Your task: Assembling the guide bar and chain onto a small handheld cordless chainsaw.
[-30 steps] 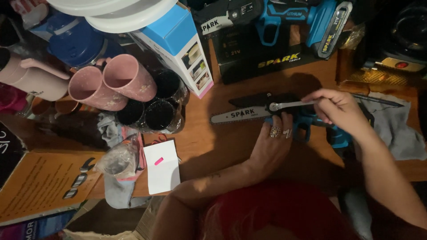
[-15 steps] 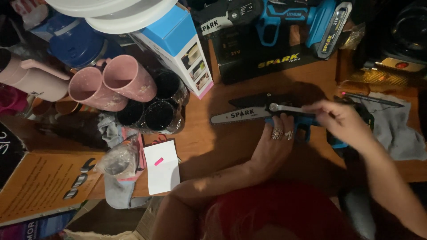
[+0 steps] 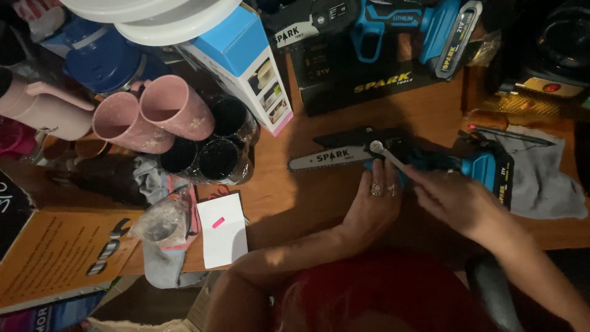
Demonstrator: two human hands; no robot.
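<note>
Left hand: the left hand (image 3: 375, 206) lies flat on the mini chainsaw (image 3: 405, 161), fingers pressed together over its blue body, it seems to keep the tool from turning.
Right hand: the right hand (image 3: 458, 200) pinches the end of a thin metal wrench (image 3: 388, 156) between thumb and fingers; the other end sits on the fastener of the black side cover.
Mini chainsaw: lies on its side near the middle of the wooden table (image 3: 289, 197), bar pointing left, so the cover faces up.
Grey cloth: the grey cloth (image 3: 541, 172) is at the right edge, partly under the battery end.
Black box: the black box (image 3: 369, 83) with yellow lettering is at the far edge and carries a second blue saw (image 3: 393, 21).
Blue-and-white carton: the blue-and-white carton (image 3: 246, 64) stands tilted beside the pink mugs (image 3: 153, 117).
White card: the white card (image 3: 222, 230) with a pink mark is at the near edge.
Orange booklet: the orange booklet (image 3: 52, 255) is at the near left corner.
</note>
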